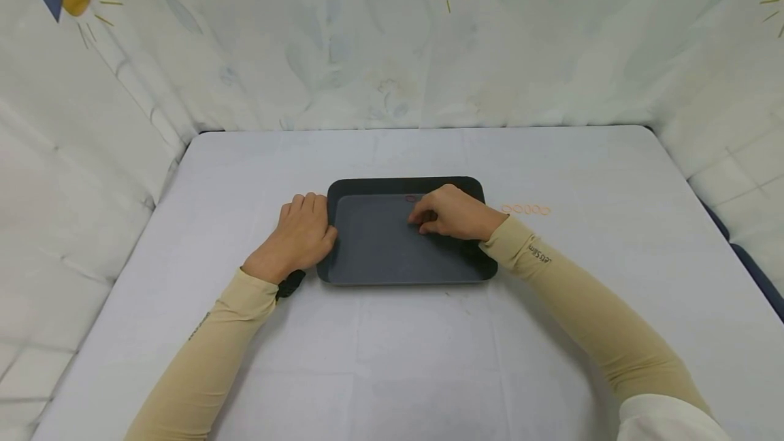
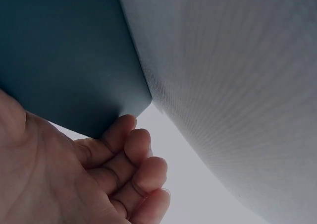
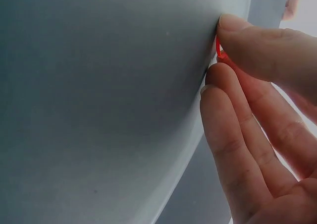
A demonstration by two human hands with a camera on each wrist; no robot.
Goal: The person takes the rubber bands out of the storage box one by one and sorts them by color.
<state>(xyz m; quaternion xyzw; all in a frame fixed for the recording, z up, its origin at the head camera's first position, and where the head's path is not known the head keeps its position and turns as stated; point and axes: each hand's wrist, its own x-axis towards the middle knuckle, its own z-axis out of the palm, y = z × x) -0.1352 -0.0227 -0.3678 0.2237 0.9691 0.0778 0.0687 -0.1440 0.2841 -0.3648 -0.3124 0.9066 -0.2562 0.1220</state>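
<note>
A dark grey rectangular tray (image 1: pixel 380 247) lies on the white-covered table. My left hand (image 1: pixel 301 231) grips its left side, the thumb at the rim. In the left wrist view, curled fingers (image 2: pixel 136 172) rest against the tray's outer wall (image 2: pixel 74 60). Over the tray's right half is my right hand (image 1: pixel 456 213), fingers bent down toward the tray floor. The right wrist view shows its thumb and index finger pinching a thin red rubber band (image 3: pixel 218 46), mostly hidden by the fingertips. Another small reddish band (image 1: pixel 411 201) lies inside the tray near its far wall.
Several orange rubber bands (image 1: pixel 528 209) lie in a row on the table, just right of the tray. The white tablecloth (image 1: pixel 422 359) stretches around the tray. A patterned cloth curtain (image 1: pixel 367 53) hangs behind the table and along both sides.
</note>
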